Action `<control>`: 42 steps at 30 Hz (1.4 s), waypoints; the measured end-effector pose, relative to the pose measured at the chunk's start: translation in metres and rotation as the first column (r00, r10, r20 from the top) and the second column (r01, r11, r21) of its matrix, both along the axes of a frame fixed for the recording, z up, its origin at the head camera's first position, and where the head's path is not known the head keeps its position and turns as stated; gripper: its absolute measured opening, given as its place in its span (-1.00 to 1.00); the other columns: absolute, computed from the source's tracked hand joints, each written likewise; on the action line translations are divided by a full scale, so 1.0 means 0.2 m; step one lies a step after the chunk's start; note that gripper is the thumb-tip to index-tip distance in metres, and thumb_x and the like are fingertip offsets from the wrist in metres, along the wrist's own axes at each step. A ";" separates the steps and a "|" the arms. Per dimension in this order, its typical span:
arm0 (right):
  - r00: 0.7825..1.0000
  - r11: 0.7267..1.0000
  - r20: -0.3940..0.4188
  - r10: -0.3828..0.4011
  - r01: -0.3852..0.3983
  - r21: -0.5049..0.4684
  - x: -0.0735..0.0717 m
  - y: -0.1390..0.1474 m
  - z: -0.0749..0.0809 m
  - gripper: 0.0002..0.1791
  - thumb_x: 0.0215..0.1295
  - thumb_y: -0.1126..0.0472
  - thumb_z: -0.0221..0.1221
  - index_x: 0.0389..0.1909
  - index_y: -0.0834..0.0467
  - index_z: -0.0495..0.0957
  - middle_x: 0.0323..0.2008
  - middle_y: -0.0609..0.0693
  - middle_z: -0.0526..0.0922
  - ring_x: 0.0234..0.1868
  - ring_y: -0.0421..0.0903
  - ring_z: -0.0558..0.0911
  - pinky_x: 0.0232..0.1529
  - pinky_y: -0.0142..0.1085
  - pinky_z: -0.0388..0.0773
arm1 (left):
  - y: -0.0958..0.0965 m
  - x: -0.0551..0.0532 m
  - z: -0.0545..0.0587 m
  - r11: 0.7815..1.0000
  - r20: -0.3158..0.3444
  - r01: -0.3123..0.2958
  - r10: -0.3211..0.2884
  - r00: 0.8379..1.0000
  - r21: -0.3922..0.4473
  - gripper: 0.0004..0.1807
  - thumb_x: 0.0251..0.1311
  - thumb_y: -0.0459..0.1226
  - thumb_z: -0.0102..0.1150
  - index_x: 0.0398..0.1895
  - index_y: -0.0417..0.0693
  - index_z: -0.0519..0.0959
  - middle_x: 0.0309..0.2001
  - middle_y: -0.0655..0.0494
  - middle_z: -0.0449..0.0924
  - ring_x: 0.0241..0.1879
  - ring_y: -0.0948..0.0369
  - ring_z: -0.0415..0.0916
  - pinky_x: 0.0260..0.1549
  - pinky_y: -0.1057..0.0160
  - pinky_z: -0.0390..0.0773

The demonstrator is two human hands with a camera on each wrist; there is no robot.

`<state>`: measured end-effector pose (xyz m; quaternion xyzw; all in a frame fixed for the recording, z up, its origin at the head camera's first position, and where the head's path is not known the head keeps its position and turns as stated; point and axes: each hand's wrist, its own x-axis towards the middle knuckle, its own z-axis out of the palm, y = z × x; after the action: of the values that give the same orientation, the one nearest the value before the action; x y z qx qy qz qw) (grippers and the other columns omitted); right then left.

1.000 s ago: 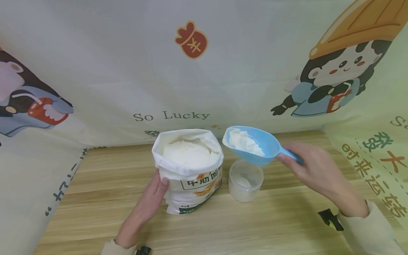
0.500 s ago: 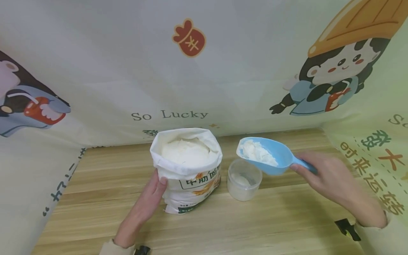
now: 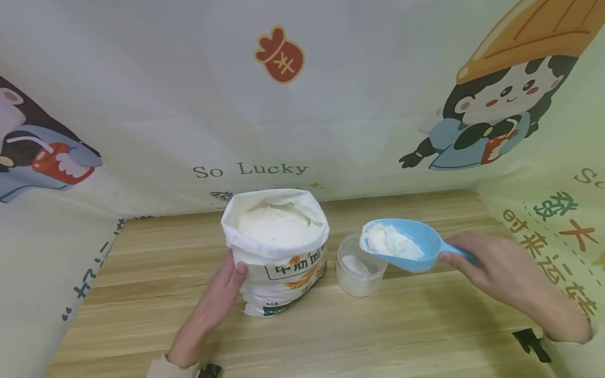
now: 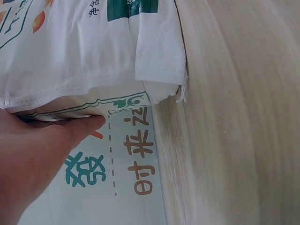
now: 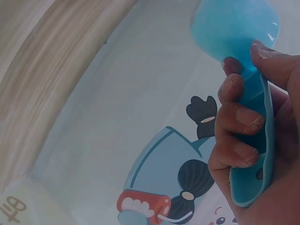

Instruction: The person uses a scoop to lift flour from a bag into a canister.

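Observation:
My left hand point(image 3: 219, 296) holds the left side of an opened white bag of flour point(image 3: 283, 273), thumb at the front and other fingers partly hidden behind. The bag stands upright, its rolled top showing the flour point(image 3: 274, 226). In the left wrist view, the hand point(image 4: 42, 154) lies along the bag's side point(image 4: 84, 61). My right hand point(image 3: 501, 268) grips the handle of a light-blue scoop point(image 3: 425, 241) loaded with flour. The scoop's lip overlaps the right rim of a clear round tub point(image 3: 356, 283) holding some flour; contact cannot be told. Fingers curl round the handle point(image 5: 253, 187) in the right wrist view.
The wood-grain table point(image 3: 340, 336) carries the bag and the tub side by side. A printed cloth point(image 3: 368, 121) with cartoon figures and lettering stands behind and on both sides.
The right hand has moved right and toward the viewer with the loaded scoop, from near the bag's rim to the tub's right side. The left hand and the bag stay put.

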<state>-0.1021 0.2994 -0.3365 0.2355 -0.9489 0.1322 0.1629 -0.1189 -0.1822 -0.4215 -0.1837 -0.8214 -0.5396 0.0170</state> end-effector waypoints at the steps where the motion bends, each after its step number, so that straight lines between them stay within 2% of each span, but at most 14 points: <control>1: 1.000 1.000 0.017 -0.007 0.006 0.014 0.00 0.00 0.00 -0.71 0.34 0.04 0.39 -0.06 0.13 0.75 -0.11 0.10 0.79 -0.22 0.10 0.77 -0.31 0.05 0.70 | 0.00 0.00 0.00 1.000 -0.002 0.001 -0.001 1.000 0.000 -0.29 0.66 0.10 -0.43 0.68 -0.04 -0.08 0.56 -0.28 0.11 0.51 -0.23 0.08 0.41 -0.36 0.09; 6: 0.997 0.996 0.066 -0.030 0.024 0.090 0.00 0.01 0.03 -0.67 0.34 0.01 0.38 0.00 0.11 0.74 -0.07 0.11 0.78 -0.24 0.09 0.77 -0.46 -0.09 0.65 | 0.00 0.00 0.00 1.000 -0.021 0.002 -0.002 1.000 -0.004 -0.29 0.66 0.10 -0.43 0.68 -0.06 -0.07 0.54 -0.31 0.13 0.50 -0.27 0.09 0.41 -0.38 0.08; 11: 0.999 0.991 0.047 -0.012 0.006 0.137 -0.01 0.01 0.05 -0.68 0.30 0.01 0.40 -0.01 0.09 0.74 -0.11 0.06 0.79 -0.32 -0.02 0.74 -0.54 -0.23 0.54 | 0.00 0.00 0.00 1.000 -0.019 0.008 -0.008 1.000 0.001 -0.29 0.66 0.10 -0.43 0.69 -0.04 -0.10 0.55 -0.31 0.12 0.50 -0.28 0.09 0.41 -0.38 0.08; 18: 0.999 0.980 0.030 0.024 -0.030 0.199 -0.02 -0.01 0.07 -0.72 0.28 0.02 0.41 -0.09 0.09 0.74 -0.30 -0.12 0.73 -0.49 -0.28 0.52 -0.58 -0.32 0.43 | -0.01 0.00 -0.01 1.000 -0.017 0.008 -0.008 1.000 0.003 -0.31 0.67 0.08 -0.43 0.68 -0.05 -0.07 0.53 -0.30 0.16 0.49 -0.25 0.12 0.40 -0.37 0.11; 23: 0.998 0.970 0.048 0.035 -0.046 0.238 -0.03 -0.04 0.10 -0.74 0.26 0.06 0.43 -0.12 0.10 0.73 -0.40 -0.24 0.61 -0.51 -0.30 0.47 -0.56 -0.31 0.44 | -0.01 0.00 0.00 1.000 -0.020 0.003 -0.003 1.000 -0.007 -0.32 0.67 0.07 -0.43 0.68 -0.04 -0.07 0.54 -0.30 0.14 0.49 -0.27 0.12 0.39 -0.39 0.11; 29: 0.998 0.961 0.057 0.031 -0.046 0.272 -0.04 -0.06 0.13 -0.72 0.27 0.04 0.41 -0.14 0.14 0.72 -0.45 -0.22 0.55 -0.54 -0.28 0.44 -0.55 -0.27 0.45 | -0.01 0.00 0.00 1.000 -0.018 0.009 -0.009 1.000 -0.008 -0.31 0.66 0.09 -0.42 0.69 -0.01 -0.08 0.56 -0.28 0.12 0.50 -0.27 0.11 0.38 -0.41 0.12; 34: 0.998 0.957 0.034 0.043 -0.051 0.284 -0.05 -0.08 0.15 -0.71 0.26 0.04 0.42 -0.14 0.16 0.74 -0.42 -0.17 0.60 -0.54 -0.22 0.52 -0.57 -0.21 0.50 | -0.01 0.00 -0.01 1.000 -0.026 0.018 -0.019 1.000 -0.004 -0.32 0.67 0.06 -0.42 0.68 -0.03 -0.06 0.54 -0.28 0.14 0.49 -0.24 0.12 0.38 -0.39 0.13; 39: 0.998 0.954 0.014 0.063 -0.064 0.293 -0.06 -0.10 0.18 -0.83 0.28 0.06 0.40 -0.29 0.06 0.68 -0.53 -0.24 0.42 -0.60 -0.26 0.34 -0.65 -0.32 0.26 | -0.01 0.00 0.00 1.000 -0.029 0.013 -0.014 0.999 -0.003 -0.35 0.68 0.01 -0.40 0.67 -0.07 -0.06 0.54 -0.30 0.15 0.49 -0.27 0.13 0.38 -0.39 0.13; 42: 0.997 0.949 -0.001 0.075 -0.071 0.308 -0.06 -0.12 0.19 -0.82 0.29 0.06 0.40 -0.38 -0.01 0.59 -0.57 -0.26 0.30 -0.62 -0.26 0.24 -0.66 -0.33 0.16 | 0.00 0.01 0.01 1.000 -0.027 0.008 -0.009 1.000 -0.007 -0.35 0.68 0.00 -0.39 0.67 -0.08 -0.06 0.53 -0.32 0.15 0.49 -0.29 0.13 0.38 -0.40 0.12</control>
<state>-0.1147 0.2758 -0.2980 0.2938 -0.9475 -0.0126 0.1254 -0.1175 -0.1830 -0.4204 -0.1945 -0.8222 -0.5343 0.0250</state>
